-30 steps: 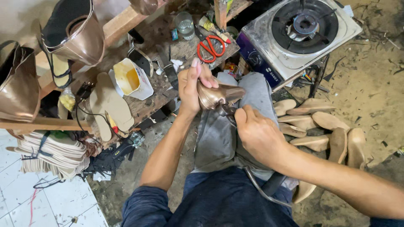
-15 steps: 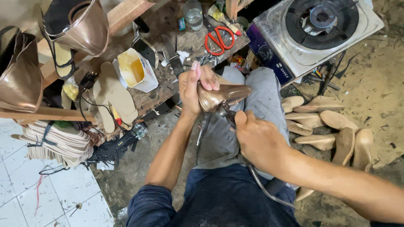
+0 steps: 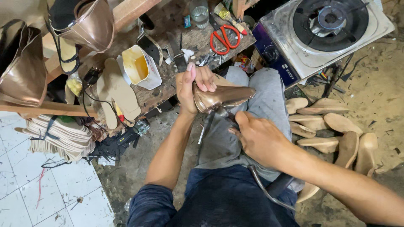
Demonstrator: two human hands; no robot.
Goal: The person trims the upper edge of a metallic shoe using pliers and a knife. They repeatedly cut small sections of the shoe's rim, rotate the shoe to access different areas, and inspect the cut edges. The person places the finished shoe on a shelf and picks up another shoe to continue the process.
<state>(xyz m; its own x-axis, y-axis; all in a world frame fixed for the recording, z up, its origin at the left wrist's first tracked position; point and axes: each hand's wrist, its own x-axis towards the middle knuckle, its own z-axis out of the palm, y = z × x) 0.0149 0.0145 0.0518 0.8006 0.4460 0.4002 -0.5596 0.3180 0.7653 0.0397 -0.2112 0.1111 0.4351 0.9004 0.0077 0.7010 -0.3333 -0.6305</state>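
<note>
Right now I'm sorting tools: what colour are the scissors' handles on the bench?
Red-orange, seen best in the head view: scissors.

Right hand (image 3: 259, 136) covers the tool it grips; only a dark tip shows at the shoe (image 3: 221, 97), kind cannot be told. Left hand (image 3: 194, 86) hides the shoe's rear. Right forearm cut off at the right and bottom edges. Stove (image 3: 324, 31) clipped at top edge. Bronze shoe (image 3: 19, 71) cut by the left edge.
</note>
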